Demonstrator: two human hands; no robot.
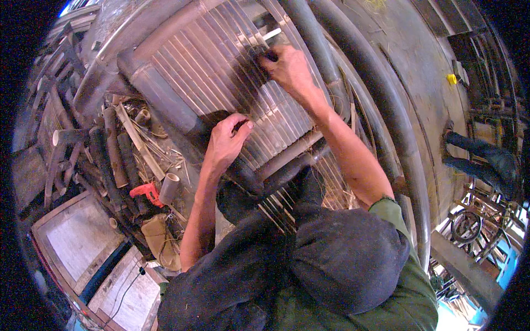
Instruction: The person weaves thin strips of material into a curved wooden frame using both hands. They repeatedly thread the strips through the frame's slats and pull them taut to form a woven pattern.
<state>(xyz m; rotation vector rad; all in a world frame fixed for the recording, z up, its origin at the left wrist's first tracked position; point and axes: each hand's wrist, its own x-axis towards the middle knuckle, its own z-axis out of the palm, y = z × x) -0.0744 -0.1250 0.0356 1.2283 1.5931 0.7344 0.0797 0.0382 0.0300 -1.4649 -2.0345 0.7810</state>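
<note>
A bamboo seat panel of thin parallel slats (193, 55), set in a frame of dark thick poles (165, 96), lies tilted before me. Over its near left part is my left hand (227, 138), with thumb and fingers curled together. Whatever it pinches is too small to make out. My right hand (291, 69) is farther off at the panel's right side, closed at the slats, and its fingertips hide what they grip. Just beyond them a short white stick (272, 34) shows. Loose thin strips (276, 212) stick out beneath the panel's near end, by my legs.
Thick curved bamboo poles (395, 110) run along the right. Cut bamboo pieces (113, 149), shavings and a red power tool (146, 194) lie to the left, near wooden panels (83, 237). Another person's legs (480, 163) show at far right, below a yellow item (452, 79).
</note>
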